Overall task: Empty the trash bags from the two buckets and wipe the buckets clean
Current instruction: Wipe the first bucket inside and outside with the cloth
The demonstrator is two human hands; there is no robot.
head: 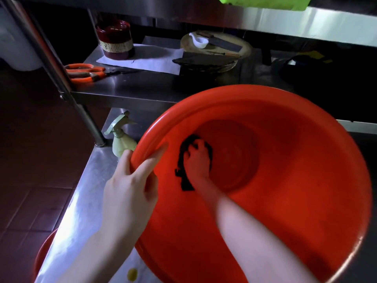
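A large red bucket point(285, 201) is tipped toward me on a steel table point(89, 180). My left hand point(132, 180) grips its left rim, thumb outside and fingers over the lip. My right hand point(196, 160) reaches deep inside and presses a dark cloth point(183, 178) against the inner wall near the bottom. No trash bag shows inside this bucket. The edge of a second red bucket point(43, 254) peeks out at the lower left, below the table edge.
A pale spray bottle point(120, 139) stands just left of the bucket. On the steel shelf point(142, 84) behind lie orange scissors point(85, 72), a dark red jar point(115, 39) on white paper, and a round board point(216, 50) with knives and a white spoon.
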